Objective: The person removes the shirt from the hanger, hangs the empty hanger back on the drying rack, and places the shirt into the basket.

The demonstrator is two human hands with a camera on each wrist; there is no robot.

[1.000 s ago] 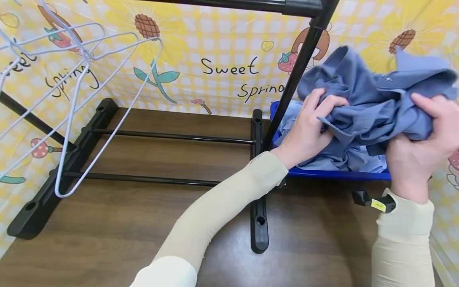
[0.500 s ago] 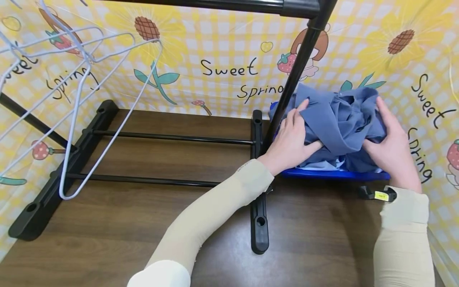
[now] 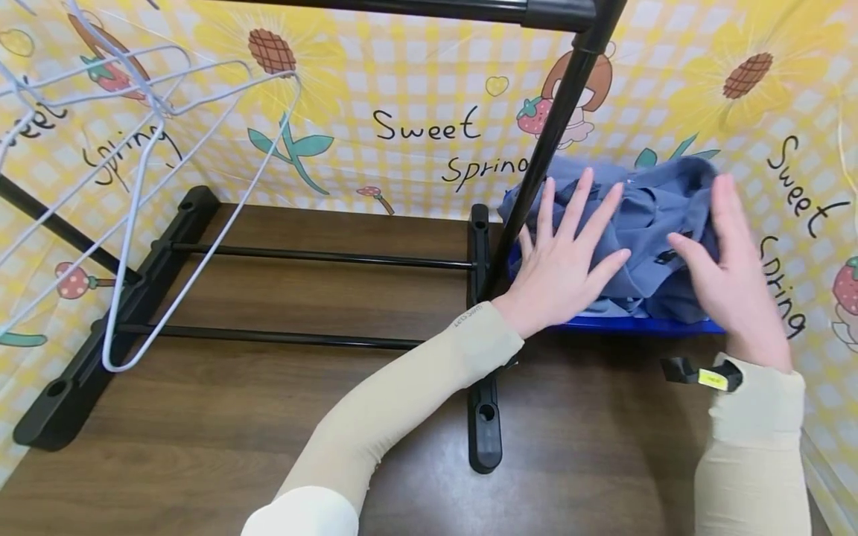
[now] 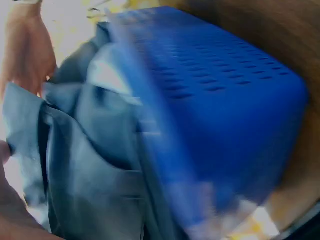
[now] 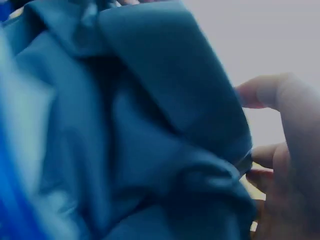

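The backdrop (image 3: 415, 97) behind the rack bore the handwritten-style words "Sweet" and "Spring", repeated at left, centre and right among printed sunflowers and strawberries. Small lettering ran along the cuff of the left sleeve (image 3: 469, 316), too small to read. A yellow label showed on the black device (image 3: 704, 376) at the right wrist; its text was likewise illegible.

The blue shirt (image 3: 643, 216) lay bunched in the blue basket (image 3: 637, 324), which stood on the wooden table (image 3: 268, 432) just right of the black rack post (image 3: 546, 149). The left hand (image 3: 570, 260) was spread, fingers straight and splayed, over the near left side of the shirt. The right hand (image 3: 727, 268) was likewise opened, fingers straight, at the shirt's right side; whether either palm touched the cloth cannot be told. In the left wrist view the basket wall (image 4: 225, 90) and the shirt folds (image 4: 90, 160) appeared blurred.

One second earlier both hands had gripped the shirt raised above the basket; half a second earlier they had pressed it down into the basket with curled fingers. Now the fingers had released and straightened. The white wire hangers (image 3: 134, 149) on the rail at left hung as before.
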